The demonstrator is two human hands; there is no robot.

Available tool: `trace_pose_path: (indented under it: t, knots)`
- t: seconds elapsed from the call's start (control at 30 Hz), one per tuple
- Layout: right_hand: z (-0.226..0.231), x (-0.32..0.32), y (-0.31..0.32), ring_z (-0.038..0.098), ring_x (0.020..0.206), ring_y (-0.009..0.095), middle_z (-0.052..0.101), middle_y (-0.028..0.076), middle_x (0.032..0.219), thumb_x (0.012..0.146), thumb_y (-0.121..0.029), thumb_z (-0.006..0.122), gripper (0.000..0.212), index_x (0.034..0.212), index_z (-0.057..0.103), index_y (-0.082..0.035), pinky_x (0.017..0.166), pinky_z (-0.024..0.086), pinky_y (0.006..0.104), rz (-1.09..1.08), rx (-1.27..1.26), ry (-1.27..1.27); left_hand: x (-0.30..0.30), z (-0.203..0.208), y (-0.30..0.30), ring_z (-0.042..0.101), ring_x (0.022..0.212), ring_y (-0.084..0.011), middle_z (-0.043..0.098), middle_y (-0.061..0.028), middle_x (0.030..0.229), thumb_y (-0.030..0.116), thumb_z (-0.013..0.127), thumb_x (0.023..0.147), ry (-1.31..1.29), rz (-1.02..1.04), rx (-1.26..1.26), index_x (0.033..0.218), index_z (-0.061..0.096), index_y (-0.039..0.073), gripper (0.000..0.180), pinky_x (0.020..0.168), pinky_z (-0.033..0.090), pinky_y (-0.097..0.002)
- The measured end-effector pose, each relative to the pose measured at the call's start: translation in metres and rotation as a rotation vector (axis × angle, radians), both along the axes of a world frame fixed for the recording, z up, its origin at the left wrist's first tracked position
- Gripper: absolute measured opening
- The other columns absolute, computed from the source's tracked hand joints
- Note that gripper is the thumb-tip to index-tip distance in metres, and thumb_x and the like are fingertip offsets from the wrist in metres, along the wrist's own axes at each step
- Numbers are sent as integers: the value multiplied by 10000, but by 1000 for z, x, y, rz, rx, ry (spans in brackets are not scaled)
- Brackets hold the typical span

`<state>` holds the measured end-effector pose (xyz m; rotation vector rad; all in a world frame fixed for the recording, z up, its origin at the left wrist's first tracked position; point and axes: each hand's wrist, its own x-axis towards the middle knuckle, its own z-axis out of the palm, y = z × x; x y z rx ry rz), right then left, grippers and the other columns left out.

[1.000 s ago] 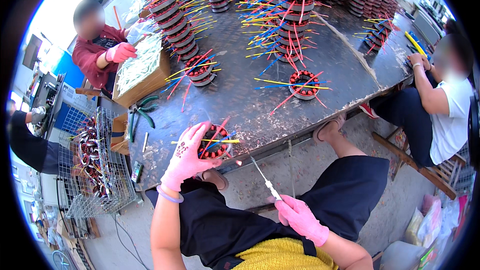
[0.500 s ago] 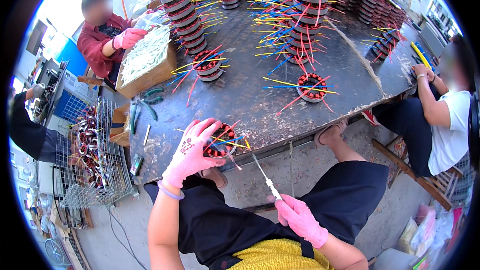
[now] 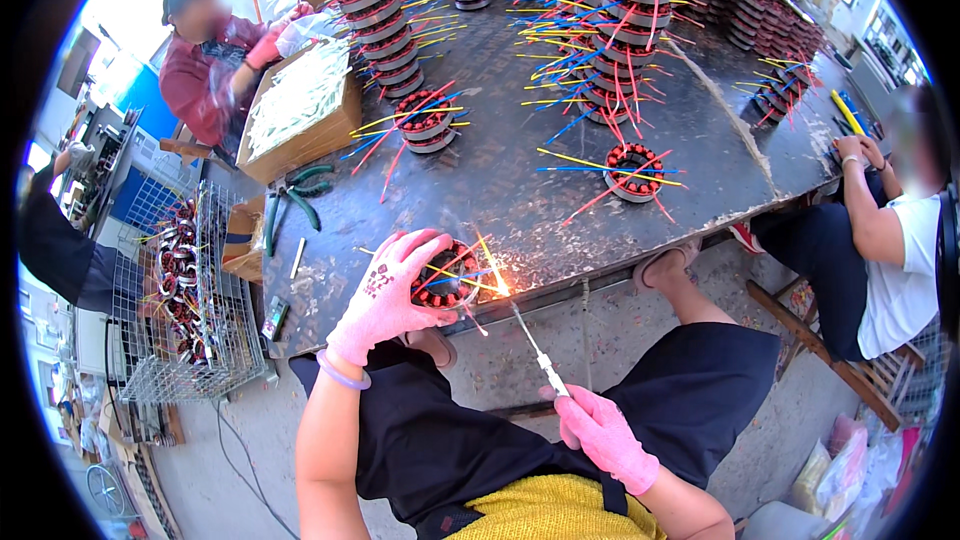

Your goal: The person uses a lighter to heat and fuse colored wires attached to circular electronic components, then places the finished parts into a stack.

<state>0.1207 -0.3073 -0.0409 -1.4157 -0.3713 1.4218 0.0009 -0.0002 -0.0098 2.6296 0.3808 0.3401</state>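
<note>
Ring [image 3: 466, 266], at ten o'clock from torch [image 3: 543, 365], at near edge of table [image 3: 560, 220]; left hand [image 3: 390, 285] pinches its nine-o'clock side, likely for distance from flame [image 3: 498, 283]. Torch: gripped in right hand [image 3: 603, 437], aimed toward eleven o'clock, presumably so flame meets wires [image 3: 489, 257].

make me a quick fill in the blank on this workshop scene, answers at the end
1. The left hand, in a ____ glove, holds a ring-shaped coil part.
2. The slim white-handled tool is in the person's ____ hand.
3. The pliers on the table have ____ handles.
4. In the picture, the wire basket stands to the ____ of the table.

Missing words: pink; right; green; left.
</note>
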Motion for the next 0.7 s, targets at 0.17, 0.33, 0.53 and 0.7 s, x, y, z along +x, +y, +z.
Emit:
trace_pose_path:
  t: [0.17,0.33,0.53,0.7]
  knots:
    - [3,-2,1,413,567,44,440,-52,647,1019,-266,482,370,1262,570,-2,521,343,231,-18,8,28,-2,4,-3,488,1232,-361,529,-146,1326,216,892,520,2,16,-2,1341,520,77,911,1073,378,-444]
    - [5,0,-2,409,558,43,451,-53,642,1021,-271,484,367,1262,578,-12,519,342,229,-10,-3,-7,-2,1,-3,491,1227,-363,529,-146,1321,204,894,507,-8,22,11,1342,523,77,922,1057,397,-441]
    - [13,1,-1,400,593,51,430,-58,659,1018,-195,484,350,1275,569,26,556,328,213,8,-42,-7,-5,-1,-3,481,1242,-364,520,-149,1330,235,896,530,-14,20,18,1351,517,81,917,1066,389,-442]
    - [6,0,-3,435,560,46,468,-47,630,1019,-260,485,353,1251,588,-15,529,358,227,3,-12,-29,-5,-4,-3,490,1225,-354,528,-137,1296,304,880,552,-41,15,28,1343,509,76,903,1107,333,-463]
